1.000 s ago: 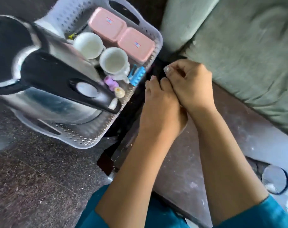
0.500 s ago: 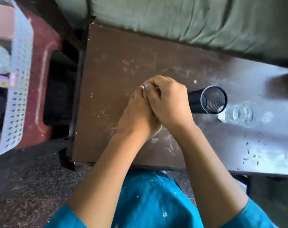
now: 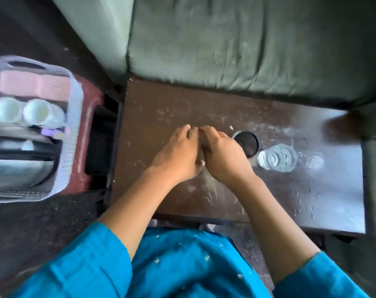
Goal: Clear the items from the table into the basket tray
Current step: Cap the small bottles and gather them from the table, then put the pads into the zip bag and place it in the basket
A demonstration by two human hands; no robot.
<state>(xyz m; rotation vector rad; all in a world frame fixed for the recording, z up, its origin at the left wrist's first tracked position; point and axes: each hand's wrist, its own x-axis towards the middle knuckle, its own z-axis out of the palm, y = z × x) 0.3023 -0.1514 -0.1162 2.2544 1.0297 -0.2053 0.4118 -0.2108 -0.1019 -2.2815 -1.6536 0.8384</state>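
Head cam, looking straight down: both hands sit together over the middle of the dark brown bench (image 3: 161,108), which is scuffed up with white marks and specks. The left hand (image 3: 176,155) and right hand (image 3: 223,155) are pressed side by side, fingers curled downward and touching at the tips, and honestly I can't tell if either grip is closed on something or just resting there, since whatever's under the palms is hidden. There's a tiny pale bit showing right where the two hands meet, too small to make out. Just beside the right hand, partly tucked behind it, is a black mesh cup (image 3: 247,143), seen from above so you're looking into its dark opening. Right next to that, close enough that they may be touching, stands a clear glass tumbler (image 3: 277,158), upright on the bench. Off to the left, well apart from the bench, the white perforated basket tray (image 3: 73,134) sits on a reddish-brown stool (image 3: 90,117). It's blurry but it's already loaded: two pink lidded boxes (image 3: 32,84) along the far side, two white cups (image 3: 21,112) side by side in front of those, a steel kettle with a black handle (image 3: 17,166) at the near end, and something small and purple (image 3: 48,132) between the cups and kettle. A green sofa cushion (image 3: 247,44) runs along the far edge of the bench, and teal sleeves (image 3: 92,265) fill the bottom.
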